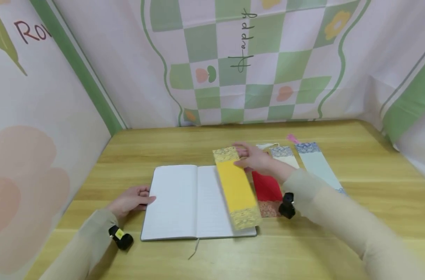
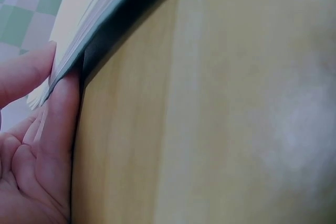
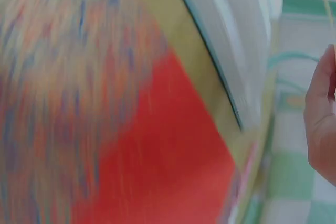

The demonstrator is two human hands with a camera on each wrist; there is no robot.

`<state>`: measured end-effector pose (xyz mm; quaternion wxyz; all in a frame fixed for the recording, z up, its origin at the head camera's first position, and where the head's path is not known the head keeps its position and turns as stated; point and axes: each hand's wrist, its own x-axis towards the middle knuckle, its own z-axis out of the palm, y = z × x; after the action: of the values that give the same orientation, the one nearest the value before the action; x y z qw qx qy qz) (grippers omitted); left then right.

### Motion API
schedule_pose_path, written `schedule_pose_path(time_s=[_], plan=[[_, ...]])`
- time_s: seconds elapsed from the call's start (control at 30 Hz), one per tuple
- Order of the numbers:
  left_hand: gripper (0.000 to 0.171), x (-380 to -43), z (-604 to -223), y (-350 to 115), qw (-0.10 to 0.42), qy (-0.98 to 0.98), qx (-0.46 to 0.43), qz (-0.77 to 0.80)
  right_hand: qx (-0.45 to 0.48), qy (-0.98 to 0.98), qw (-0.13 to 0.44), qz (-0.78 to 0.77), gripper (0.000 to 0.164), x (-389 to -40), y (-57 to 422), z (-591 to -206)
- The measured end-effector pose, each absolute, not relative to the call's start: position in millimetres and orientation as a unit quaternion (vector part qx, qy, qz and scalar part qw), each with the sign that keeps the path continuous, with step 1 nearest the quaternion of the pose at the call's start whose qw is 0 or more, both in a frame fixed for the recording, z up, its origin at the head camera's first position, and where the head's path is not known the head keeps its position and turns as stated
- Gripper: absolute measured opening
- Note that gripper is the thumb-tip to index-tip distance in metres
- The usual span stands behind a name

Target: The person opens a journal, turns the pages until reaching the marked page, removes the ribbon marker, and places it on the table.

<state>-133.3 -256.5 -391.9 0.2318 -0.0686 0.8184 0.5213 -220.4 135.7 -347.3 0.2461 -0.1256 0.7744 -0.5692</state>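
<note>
An open notebook (image 1: 174, 202) with blank-looking white pages lies on the wooden table. At its left edge my left hand (image 1: 132, 200) pinches the pages and dark cover, thumb on top and a finger beneath, as the left wrist view shows. My right hand (image 1: 256, 157) holds a yellow bookmark (image 1: 236, 184) with patterned ends by its upper right edge. The bookmark slants over the right page (image 1: 212, 202). Under my right forearm lies a red bookmark (image 1: 267, 188) with a patterned end, partly hidden by the hand; it looks blurred in the right wrist view.
To the right lie a cream bookmark (image 1: 284, 153) with a blue patterned top and a pale blue bookmark (image 1: 317, 165) with a pink tassel (image 1: 292, 138). A thin ribbon (image 1: 195, 249) trails from the notebook's lower edge. A printed curtain (image 1: 230, 97) hangs behind the table (image 1: 146, 144).
</note>
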Motion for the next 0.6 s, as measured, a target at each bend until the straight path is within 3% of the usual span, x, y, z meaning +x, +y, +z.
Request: schedule_pose_path(time_s=[0.13, 0.4, 0.6], plan=[[0.027, -133, -394, -257, 0.232, 0.818, -0.07, 0.522, -0.117, 0.813, 0.204, -0.533, 0.07, -226, 174, -329], [0.018, -135, -393, -261, 0.238, 0.817, -0.057, 0.522, -0.088, 0.874, 0.121, -0.463, 0.071, -238, 271, -294], [0.018, -136, -393, -260, 0.241, 0.815, -0.055, 0.524, -0.057, 0.921, 0.117, -0.368, 0.076, -248, 355, -289]])
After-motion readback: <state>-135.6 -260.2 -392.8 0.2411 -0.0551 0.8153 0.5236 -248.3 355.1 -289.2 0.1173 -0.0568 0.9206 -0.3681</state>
